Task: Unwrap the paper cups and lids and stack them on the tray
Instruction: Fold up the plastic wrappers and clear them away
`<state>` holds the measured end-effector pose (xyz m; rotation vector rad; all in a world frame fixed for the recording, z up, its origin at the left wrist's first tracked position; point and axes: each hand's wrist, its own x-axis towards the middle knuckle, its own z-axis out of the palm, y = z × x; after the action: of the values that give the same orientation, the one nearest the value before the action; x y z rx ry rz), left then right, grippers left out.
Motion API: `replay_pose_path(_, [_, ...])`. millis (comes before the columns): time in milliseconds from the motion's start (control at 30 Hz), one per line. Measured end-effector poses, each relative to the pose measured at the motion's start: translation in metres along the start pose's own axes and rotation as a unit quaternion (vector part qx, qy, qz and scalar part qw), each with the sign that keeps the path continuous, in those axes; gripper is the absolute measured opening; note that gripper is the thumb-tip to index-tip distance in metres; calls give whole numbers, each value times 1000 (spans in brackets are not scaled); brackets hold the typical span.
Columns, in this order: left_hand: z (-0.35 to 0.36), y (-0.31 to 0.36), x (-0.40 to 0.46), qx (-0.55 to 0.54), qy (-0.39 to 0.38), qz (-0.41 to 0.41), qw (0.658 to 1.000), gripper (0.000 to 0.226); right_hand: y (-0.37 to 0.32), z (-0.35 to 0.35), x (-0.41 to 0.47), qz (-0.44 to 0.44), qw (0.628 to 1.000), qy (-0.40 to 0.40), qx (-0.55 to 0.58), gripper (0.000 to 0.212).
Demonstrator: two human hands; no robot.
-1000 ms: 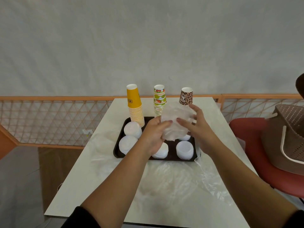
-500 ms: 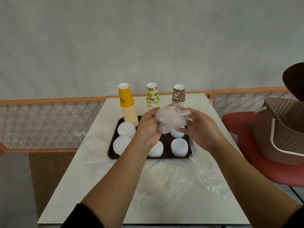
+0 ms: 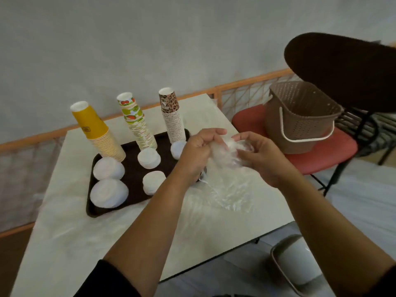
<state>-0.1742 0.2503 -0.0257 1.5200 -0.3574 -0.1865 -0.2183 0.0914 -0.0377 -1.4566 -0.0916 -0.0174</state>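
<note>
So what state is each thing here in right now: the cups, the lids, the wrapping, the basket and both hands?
Yellow paper cup stack: upside down, unwrapped, on the tray.
Fruit-print cup stack: same.
Leopard-print cup stack: same.
White lid piles: unwrapped, on the dark brown tray.
Clear plastic wrap: crumpled, held between both hands.
Left hand: gripping the wrap.
Right hand: holding the wrap.
Brown woven basket: upright on the red chair.

The left hand (image 3: 197, 151) is covering the tray's (image 3: 132, 168) right edge and part of one lid stack (image 3: 177, 149). The bin (image 3: 297, 266) is running off the bottom edge.
</note>
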Motion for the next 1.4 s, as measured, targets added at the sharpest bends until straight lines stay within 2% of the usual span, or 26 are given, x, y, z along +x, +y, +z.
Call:
replay_pose_path(133, [43,-16,2,4,-107,-100,989,28,13,-46,-31,-20,993,111,-20,22])
replay_pose_path(200, [66,-33,2,83,-135,-56,986,13,25,-69,-49,-6,989,144,-16,21])
replay_pose_path(267, [92,-52,0,140,-162,-21,977,18,37,-90,-70,15,985,172,6,19])
replay_pose_path(333, [120,-72,-3,158,-182,-24,970,24,50,-113,-95,43,979,197,19,16])
replay_pose_path(433, [163,-100,-11,189,-219,-42,956,29,70,-150,-130,83,970,228,11,25])
replay_pose_path(500, [192,-122,-20,218,-247,-42,943,32,89,-173,-155,111,964,243,12,20])
replay_pose_path(667, [246,-197,-49,282,-322,-35,903,20,168,-212,-212,197,936,290,18,8])
replay_pose_path(767, [259,-263,-69,333,-348,-82,872,15,234,-220,-235,271,910,314,-4,18])
replay_pose_path(900, [267,-351,-84,365,-367,-179,837,17,313,-227,-240,330,880,338,-45,14])
replay_pose_path(1033, [277,-430,-88,394,-363,-235,811,22,388,-239,-234,364,868,327,-84,24])
replay_pose_path(1167, [285,-492,-84,395,-392,-282,781,36,447,-249,-225,383,852,311,-177,22])
replay_pose_path(1300, [291,-535,-86,419,-426,-312,738,46,489,-251,-217,398,837,236,-292,34])
replay_pose_path(1400, [296,-554,-90,403,-427,-340,734,48,515,-249,-207,443,827,190,-288,49])
